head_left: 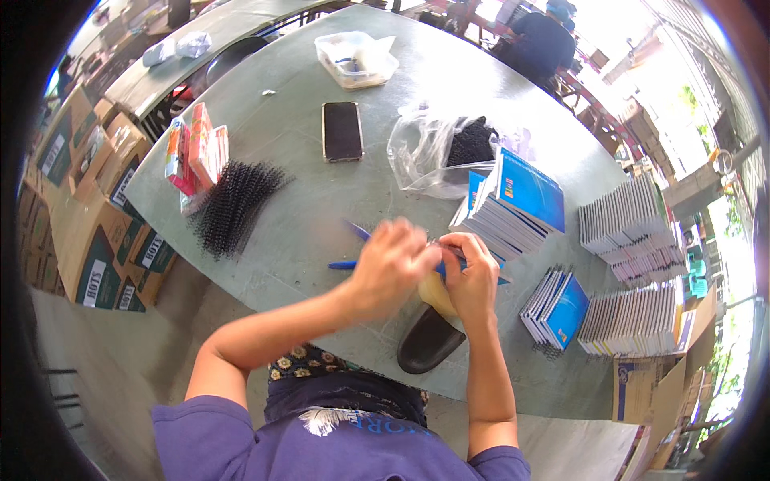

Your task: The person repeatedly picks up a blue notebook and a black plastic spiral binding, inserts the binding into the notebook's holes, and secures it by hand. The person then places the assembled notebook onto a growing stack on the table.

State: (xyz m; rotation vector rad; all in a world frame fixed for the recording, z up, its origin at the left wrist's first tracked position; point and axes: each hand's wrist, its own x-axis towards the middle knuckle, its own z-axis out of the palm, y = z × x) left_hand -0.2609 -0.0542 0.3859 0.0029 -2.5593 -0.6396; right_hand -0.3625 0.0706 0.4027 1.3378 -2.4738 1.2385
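In front of me, both hands meet over the near side of the grey-green table [297, 264]. My left hand [391, 268] is smeared by motion, its fingers bent toward my right hand [472, 276]. The thumb and fingertips of the right are pinched together on something small that I cannot make out. A bit of blue [503, 280] shows beside the right hand, mostly hidden. Two blue handles [343, 264] of a hand tool stick out left of my left hand. Below the hands lie a cream-coloured rounded piece [437, 295] and a dark oval object [429, 343].
Black spiral coils [237, 210] lie at left beside red packages [196, 144]. Farther back are a phone [342, 131], a plastic tub [357, 60] and a clear bag [429, 152] of coils. Blue-covered books [525, 192] and more stacks [630, 317] stand right. Cartons [104, 232] flank the table.
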